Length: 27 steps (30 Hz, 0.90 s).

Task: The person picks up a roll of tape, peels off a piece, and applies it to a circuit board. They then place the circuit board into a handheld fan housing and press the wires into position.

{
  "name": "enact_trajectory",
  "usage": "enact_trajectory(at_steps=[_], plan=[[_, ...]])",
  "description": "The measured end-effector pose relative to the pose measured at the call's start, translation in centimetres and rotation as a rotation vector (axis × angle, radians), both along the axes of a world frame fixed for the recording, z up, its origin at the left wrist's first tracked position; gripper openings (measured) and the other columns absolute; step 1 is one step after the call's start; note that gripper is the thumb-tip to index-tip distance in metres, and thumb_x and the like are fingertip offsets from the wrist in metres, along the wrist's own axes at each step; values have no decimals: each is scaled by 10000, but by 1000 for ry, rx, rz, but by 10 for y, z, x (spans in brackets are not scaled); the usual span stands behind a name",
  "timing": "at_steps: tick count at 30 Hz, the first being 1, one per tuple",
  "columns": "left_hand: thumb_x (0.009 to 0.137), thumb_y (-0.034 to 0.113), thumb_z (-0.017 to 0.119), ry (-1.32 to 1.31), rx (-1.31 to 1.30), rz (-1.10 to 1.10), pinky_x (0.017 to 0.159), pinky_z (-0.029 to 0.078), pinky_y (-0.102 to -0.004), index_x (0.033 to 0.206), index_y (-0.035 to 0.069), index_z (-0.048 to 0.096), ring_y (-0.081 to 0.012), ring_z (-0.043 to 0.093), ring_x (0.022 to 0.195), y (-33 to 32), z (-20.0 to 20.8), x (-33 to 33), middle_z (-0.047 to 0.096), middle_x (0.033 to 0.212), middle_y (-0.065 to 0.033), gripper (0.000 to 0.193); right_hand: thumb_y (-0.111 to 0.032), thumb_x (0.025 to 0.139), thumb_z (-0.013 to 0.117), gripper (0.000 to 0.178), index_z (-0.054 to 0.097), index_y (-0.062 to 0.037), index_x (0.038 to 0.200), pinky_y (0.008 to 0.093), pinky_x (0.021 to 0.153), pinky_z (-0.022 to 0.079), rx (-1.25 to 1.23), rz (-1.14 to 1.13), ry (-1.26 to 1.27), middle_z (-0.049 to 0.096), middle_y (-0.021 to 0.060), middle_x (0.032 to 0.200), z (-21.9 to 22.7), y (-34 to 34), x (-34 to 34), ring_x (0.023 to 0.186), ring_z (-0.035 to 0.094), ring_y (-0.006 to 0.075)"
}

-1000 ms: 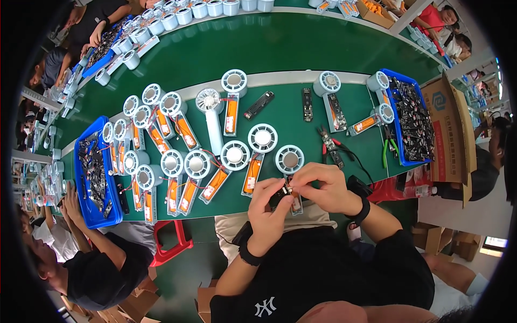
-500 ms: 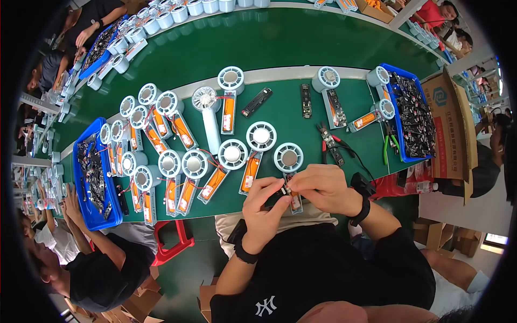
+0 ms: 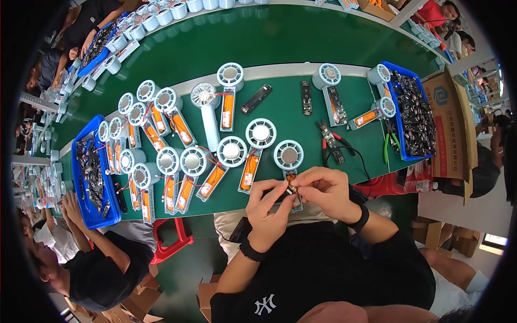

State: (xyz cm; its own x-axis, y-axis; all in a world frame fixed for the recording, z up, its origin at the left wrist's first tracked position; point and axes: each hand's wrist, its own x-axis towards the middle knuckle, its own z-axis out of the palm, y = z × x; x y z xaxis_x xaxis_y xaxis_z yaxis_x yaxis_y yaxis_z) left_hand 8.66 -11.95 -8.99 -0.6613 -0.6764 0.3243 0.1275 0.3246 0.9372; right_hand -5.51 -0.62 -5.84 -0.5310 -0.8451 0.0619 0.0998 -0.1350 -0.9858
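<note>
At the table's front edge, my left hand [image 3: 267, 207] pinches a small dark circuit board [image 3: 291, 190] between thumb and fingers. My right hand [image 3: 327, 192] meets it from the right, its thumb and fingertips pressed together at the board; whatever they pinch is too small to make out. Directly beyond the fingers lies a light-blue handheld fan [image 3: 288, 155] with a round silver hub. Its handle with an orange battery runs under my hands and is partly hidden. Another opened fan [image 3: 261, 133] lies to the left, its orange battery showing.
Several opened fans [image 3: 193, 161] crowd the left of the green table [image 3: 280, 99]. Blue trays of circuit boards stand left [image 3: 117, 211] and right [image 3: 399, 153]. Red-handled pliers [image 3: 325, 142] and green-handled cutters [image 3: 386, 148] lie right, near a cardboard box [image 3: 449, 129]. A co-worker [image 3: 102, 264] sits at left.
Both hands stay together at the board; my left hand has shifted slightly right and the fingertips have changed position around it. The view has moved slightly. The fans on the table lie as before.
</note>
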Motion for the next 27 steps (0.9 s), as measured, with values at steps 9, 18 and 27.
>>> enact_trajectory(at_steps=[9,18,27], plan=[[770,-87,801,-37,-221,101,832,547,-345,1178,-19,728,-273,658,958,6,1,-1,669,1117,-143,420,111,912,669,270,681,42,1173,245,660,574,110,-58,-241,701,166,1225,-2,10,15,773,678,112],[791,-53,806,-73,-44,75,785,552,-344,1174,-5,712,-268,654,926,8,6,12,656,1078,-143,398,121,874,684,315,676,8,1168,254,651,580,24,-155,345,654,152,1246,0,13,4,814,684,130],[826,-28,783,-160,-39,28,843,530,-336,1221,-3,666,-259,640,970,6,7,23,627,1125,-164,413,72,857,749,268,721,-11,1110,264,661,570,207,-108,756,677,107,1163,-6,-4,-14,837,707,151]])
